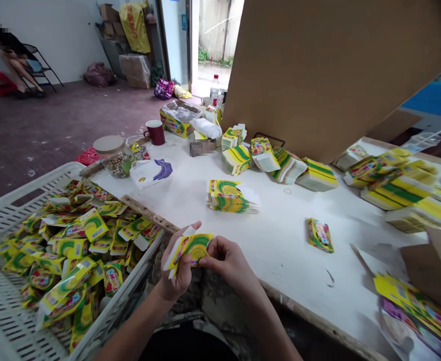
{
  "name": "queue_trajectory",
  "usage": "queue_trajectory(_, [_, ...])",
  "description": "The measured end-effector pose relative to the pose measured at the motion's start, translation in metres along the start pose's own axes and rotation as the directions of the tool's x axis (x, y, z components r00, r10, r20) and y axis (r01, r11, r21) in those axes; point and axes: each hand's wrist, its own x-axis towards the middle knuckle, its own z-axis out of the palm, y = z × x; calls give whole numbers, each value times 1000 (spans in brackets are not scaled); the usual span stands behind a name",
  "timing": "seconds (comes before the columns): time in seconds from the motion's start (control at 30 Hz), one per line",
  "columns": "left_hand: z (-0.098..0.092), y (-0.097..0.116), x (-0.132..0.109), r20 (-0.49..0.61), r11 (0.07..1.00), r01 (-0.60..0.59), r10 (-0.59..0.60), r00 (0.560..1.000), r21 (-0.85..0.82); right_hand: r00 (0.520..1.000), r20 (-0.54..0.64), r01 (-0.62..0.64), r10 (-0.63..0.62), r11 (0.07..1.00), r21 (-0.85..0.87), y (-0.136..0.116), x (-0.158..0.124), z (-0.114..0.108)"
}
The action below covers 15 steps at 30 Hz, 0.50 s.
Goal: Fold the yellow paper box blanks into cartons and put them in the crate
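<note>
Over the table's near edge, my left hand (pixel 179 273) is closed around a few flat yellow-green cartons (pixel 194 246), their white flaps sticking out to the left. My right hand (pixel 226 260) pinches the right end of the front carton between thumb and fingers. Just beyond both hands lies a stack of flattened cartons (pixel 230 196) on the white table (pixel 265 245). A single made-up carton (pixel 320 234) rests farther right. To my left stands a white plastic basket (pixel 2 296) heaped with folded small boxes (pixel 73 248).
Several carton stacks (pixel 280 165) line the back of the table below a large cardboard sheet (pixel 310 75). A maroon mug (pixel 155 132), a tissue pack (pixel 151 173) and a lidded jar (pixel 117 160) stand at the far left. An open cardboard box (pixel 431 260) sits right. A person (pixel 15 55) sits far off.
</note>
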Motion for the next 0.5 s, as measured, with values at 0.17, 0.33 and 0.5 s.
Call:
queue_trajectory(0.17, [5, 1, -5, 46, 988, -140, 137, 990, 64, 999, 49, -14, 13, 999, 33, -4, 1, -4])
queue_trajectory(0.33, [26, 16, 8, -86, 881, 108, -166, 982, -461, 996, -22, 78, -81, 988, -133, 0, -8, 8])
queue_trajectory(0.5, [30, 20, 14, -164, 770, 120, -281, 946, -626, 993, -73, 84, -92, 991, -105, 8, -13, 29])
